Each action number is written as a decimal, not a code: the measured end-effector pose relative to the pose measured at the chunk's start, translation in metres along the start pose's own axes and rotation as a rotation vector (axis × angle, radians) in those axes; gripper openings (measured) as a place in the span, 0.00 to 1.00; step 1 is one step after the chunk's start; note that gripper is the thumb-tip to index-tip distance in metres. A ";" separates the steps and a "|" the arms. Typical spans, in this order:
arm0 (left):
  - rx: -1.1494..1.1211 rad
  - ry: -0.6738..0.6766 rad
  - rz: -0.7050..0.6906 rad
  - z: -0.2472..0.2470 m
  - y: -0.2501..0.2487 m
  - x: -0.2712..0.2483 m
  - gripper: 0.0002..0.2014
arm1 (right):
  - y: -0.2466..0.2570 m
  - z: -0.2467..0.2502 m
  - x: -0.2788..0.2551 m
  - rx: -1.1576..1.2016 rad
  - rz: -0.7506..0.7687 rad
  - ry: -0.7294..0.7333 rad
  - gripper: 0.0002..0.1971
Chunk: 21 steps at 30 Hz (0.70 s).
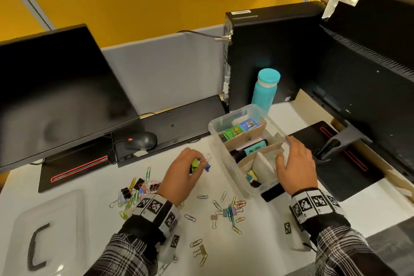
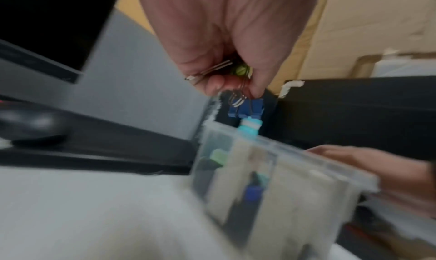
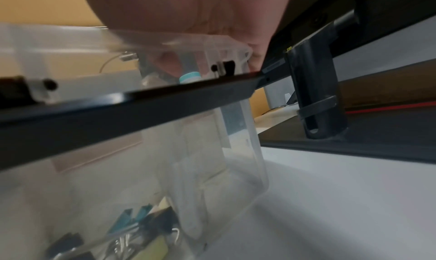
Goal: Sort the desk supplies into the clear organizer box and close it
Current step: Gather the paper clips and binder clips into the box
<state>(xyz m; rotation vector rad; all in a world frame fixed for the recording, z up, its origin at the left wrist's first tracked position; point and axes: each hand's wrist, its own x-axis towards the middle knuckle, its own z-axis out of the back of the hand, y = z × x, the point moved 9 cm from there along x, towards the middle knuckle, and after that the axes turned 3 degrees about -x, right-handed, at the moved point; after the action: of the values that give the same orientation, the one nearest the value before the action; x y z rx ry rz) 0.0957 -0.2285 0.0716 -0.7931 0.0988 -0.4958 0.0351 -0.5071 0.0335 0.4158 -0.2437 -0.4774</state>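
Organizer box (image 1: 215, 129) clear glossy plastic, dividers (image 1: 245, 138) matt brown cardboard; paper clips (image 1: 230, 210) coated wire; table (image 1: 291, 215) smooth white.

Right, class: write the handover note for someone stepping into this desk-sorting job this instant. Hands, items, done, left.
Left hand: grips a bunch of binder clips, blue and green showing, beside the organizer box.
Right hand: fingers over the box's right rim, steadying it.
Done: small tins, markers and a few clips sit in the cardboard-divided compartments.
Left: drop the held clips in, gather the loose paper clips and clips on the desk, fit the lid lying front left.
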 end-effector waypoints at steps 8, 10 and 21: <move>0.377 0.399 -0.392 -0.114 -0.109 0.032 0.08 | 0.000 0.000 -0.001 0.047 0.028 -0.056 0.26; 0.485 0.478 -0.368 -0.136 -0.104 0.040 0.09 | -0.001 -0.001 0.000 0.056 0.027 -0.061 0.25; 0.358 0.404 -0.489 -0.119 -0.105 0.039 0.12 | 0.000 0.000 -0.002 -0.017 0.029 -0.070 0.27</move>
<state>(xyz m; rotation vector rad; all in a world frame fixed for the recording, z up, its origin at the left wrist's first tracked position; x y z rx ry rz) 0.0572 -0.3873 0.0657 -0.3499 0.1850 -1.1027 0.0331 -0.5061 0.0335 0.3786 -0.3128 -0.4664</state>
